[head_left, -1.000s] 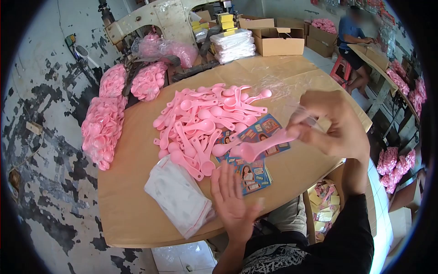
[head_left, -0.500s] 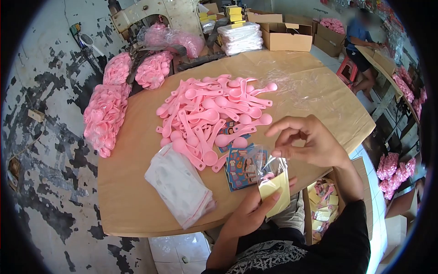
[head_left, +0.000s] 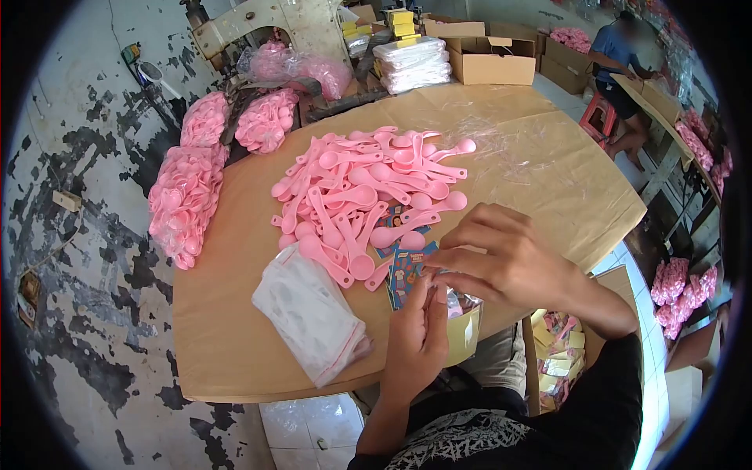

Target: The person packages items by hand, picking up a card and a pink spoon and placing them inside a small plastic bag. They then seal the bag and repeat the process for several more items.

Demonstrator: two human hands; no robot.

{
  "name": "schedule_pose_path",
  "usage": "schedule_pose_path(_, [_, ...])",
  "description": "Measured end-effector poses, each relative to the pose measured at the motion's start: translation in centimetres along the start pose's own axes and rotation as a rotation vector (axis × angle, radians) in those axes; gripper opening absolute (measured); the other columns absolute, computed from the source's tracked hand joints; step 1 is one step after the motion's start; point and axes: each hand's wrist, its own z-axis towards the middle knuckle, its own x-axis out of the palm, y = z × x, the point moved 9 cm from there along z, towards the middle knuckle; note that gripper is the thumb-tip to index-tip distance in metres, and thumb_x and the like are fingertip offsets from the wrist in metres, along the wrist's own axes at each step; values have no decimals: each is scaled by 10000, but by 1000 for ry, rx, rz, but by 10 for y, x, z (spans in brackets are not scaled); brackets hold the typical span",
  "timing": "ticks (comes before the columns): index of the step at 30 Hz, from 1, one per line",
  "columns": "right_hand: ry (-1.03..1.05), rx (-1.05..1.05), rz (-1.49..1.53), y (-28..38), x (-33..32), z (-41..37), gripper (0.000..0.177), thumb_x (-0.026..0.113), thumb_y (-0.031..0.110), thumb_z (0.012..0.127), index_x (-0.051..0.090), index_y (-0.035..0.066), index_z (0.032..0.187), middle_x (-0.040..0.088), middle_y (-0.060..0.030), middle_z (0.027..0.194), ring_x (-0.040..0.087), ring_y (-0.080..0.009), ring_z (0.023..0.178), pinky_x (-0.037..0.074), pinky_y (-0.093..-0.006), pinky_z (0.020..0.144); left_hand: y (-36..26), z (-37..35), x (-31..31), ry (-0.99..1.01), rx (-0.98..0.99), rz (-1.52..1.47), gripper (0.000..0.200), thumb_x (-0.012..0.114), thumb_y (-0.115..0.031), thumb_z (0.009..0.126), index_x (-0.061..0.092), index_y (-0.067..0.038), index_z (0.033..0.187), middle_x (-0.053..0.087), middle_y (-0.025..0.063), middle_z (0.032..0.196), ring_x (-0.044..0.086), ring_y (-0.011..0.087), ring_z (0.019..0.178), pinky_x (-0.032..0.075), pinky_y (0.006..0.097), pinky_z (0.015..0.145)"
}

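Note:
Both my hands meet at the top edge of a clear plastic packet (head_left: 464, 335) with a yellow card inside. My left hand (head_left: 417, 333) is closed, thumb and forefinger pinching the packet's edge. From above, my right hand (head_left: 505, 254) bends over it, its fingers closed at the same edge, their tips partly hidden. Something pink shows through the plastic. Behind the hands lie blue printed cards (head_left: 401, 276), partly covered. A heap of pink measuring spoons (head_left: 364, 196) lies beyond them. Left of my hands is a stack of clear plastic bags (head_left: 309, 313).
An open carton (head_left: 529, 368) holding several yellow-carded packets (head_left: 554, 364) stands beside my lap. Bagged pink spoons (head_left: 184, 200) sit at the table's left edge. Cardboard boxes (head_left: 493, 63) and wrapped stacks (head_left: 411, 64) stand at the back. Another person (head_left: 615, 59) sits far right.
My right hand has come down and left onto the packet's top edge. My left hand has moved from the packet's lower part up to that edge, and the packet has tilted.

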Motion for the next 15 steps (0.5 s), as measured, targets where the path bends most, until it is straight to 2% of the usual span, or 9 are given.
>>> schedule_pose_path(3, [50,-51,-32,4,7,1,246,712,163,659,693,105,897,616,-2,830,595,-196,813,518,-330,705,-12,1,-1,24,-1,198,342,459,-96,981,451,21,1303,540,120,635,491,158,511,381,339,502])
schedule_pose_path(6, [101,-76,-48,5,11,-2,216,721,176,656,674,96,851,615,-4,792,598,-192,812,516,-331,695,-17,0,0,92,1,356,356,460,-55,957,448,17,1305,545,185,639,566,312,527,402,398,512])
schedule_pose_path(9, [120,-40,9,2,12,-5,202,745,177,660,654,82,813,614,-20,764,600,-191,778,512,-324,675,-16,0,5,197,-25,468,372,468,-25,928,437,38,1294,607,242,741,613,416,668,447,430,553])
schedule_pose_path(12, [64,99,169,-12,2,-9,174,752,149,694,640,63,797,614,-40,734,591,-182,685,502,-311,628,-20,-3,7,143,147,374,321,437,-31,957,433,65,1264,652,253,966,675,374,789,517,384,617])
schedule_pose_path(15, [-101,319,433,-43,-33,-11,110,713,98,747,631,40,793,609,-44,693,561,-150,578,469,-286,564,-28,-5,13,176,96,-29,302,376,-72,1003,413,69,1268,598,239,1211,691,306,899,553,319,724])
